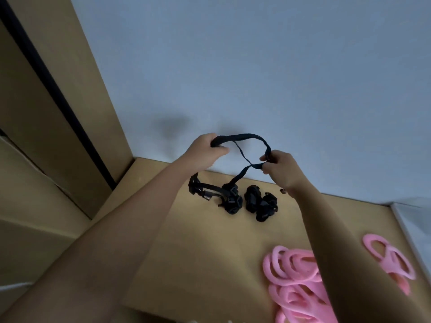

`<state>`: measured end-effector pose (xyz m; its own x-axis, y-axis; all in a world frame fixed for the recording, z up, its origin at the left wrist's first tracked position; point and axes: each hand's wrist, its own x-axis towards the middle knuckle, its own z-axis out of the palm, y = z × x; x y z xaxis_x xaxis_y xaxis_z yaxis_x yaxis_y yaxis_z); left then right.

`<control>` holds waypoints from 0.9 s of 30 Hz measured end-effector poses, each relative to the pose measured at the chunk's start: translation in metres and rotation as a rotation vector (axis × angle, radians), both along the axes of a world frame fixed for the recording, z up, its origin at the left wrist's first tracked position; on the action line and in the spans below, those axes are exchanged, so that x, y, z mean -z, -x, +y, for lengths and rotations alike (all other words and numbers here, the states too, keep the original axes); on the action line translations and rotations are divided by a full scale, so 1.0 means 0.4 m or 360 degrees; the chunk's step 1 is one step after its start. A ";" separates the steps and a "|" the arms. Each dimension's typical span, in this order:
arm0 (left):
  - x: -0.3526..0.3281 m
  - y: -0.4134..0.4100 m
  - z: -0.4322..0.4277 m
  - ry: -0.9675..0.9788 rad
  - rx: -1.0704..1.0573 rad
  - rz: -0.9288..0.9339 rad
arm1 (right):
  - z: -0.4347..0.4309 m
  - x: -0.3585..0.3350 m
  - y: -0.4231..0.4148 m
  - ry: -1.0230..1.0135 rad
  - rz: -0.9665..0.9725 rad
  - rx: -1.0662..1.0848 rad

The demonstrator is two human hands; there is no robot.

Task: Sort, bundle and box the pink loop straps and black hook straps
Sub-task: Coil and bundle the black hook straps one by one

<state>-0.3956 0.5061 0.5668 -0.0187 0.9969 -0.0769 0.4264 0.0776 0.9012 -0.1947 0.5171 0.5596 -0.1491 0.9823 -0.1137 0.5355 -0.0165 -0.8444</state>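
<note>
Both hands up, left hand (207,148) and right hand (278,165) each pinching the black strap (242,137), its tail trailing into the black pile (231,199) and likely to snag.

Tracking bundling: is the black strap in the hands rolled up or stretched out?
Stretched out: the black fabric strap spans from left hand to right hand, tail hanging.

One black hook strap (245,137) arcs in a raised, twisted loop, its tail trailing down to the black bundles (233,201) on the counter (198,241). Pink loop straps (298,282) lie heaped nearer, right.
</note>
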 end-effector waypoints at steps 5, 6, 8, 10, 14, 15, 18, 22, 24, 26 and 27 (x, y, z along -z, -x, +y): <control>-0.043 -0.070 0.031 -0.0131 0.0116 0.0187 | -0.009 -0.067 -0.015 0.0011 0.0466 -0.0019; -0.041 -0.076 0.035 -0.0083 0.0122 0.0203 | -0.007 -0.095 -0.015 -0.0008 0.0588 -0.0025; -0.036 -0.081 0.039 0.0104 0.0192 0.0098 | 0.005 -0.151 -0.009 -0.0072 0.0765 -0.0066; -0.025 -0.090 0.041 0.0243 0.0348 -0.0022 | 0.021 -0.205 0.004 -0.0099 0.0952 -0.0185; -0.019 -0.109 0.017 0.0437 0.0494 -0.0319 | 0.051 -0.294 0.034 -0.0150 0.1194 -0.0310; -0.014 -0.106 0.013 0.0487 0.0514 -0.0431 | 0.060 -0.311 0.036 -0.0176 0.1241 -0.0282; -0.012 -0.085 0.006 0.0584 0.0538 -0.0819 | 0.080 -0.338 0.031 -0.0215 0.1319 -0.0183; -0.028 -0.063 -0.001 0.0492 0.0406 -0.0771 | 0.089 -0.332 0.012 -0.0225 0.1298 -0.0047; -0.023 -0.052 0.000 0.0346 0.0213 -0.0398 | 0.087 -0.331 0.000 -0.0247 0.1350 0.0057; -0.012 -0.030 0.006 0.0180 -0.0049 -0.0139 | 0.080 -0.331 -0.014 -0.0328 0.1315 0.0224; -0.007 -0.013 0.010 0.0125 -0.0205 -0.0115 | 0.075 -0.328 -0.019 -0.0375 0.1259 0.0299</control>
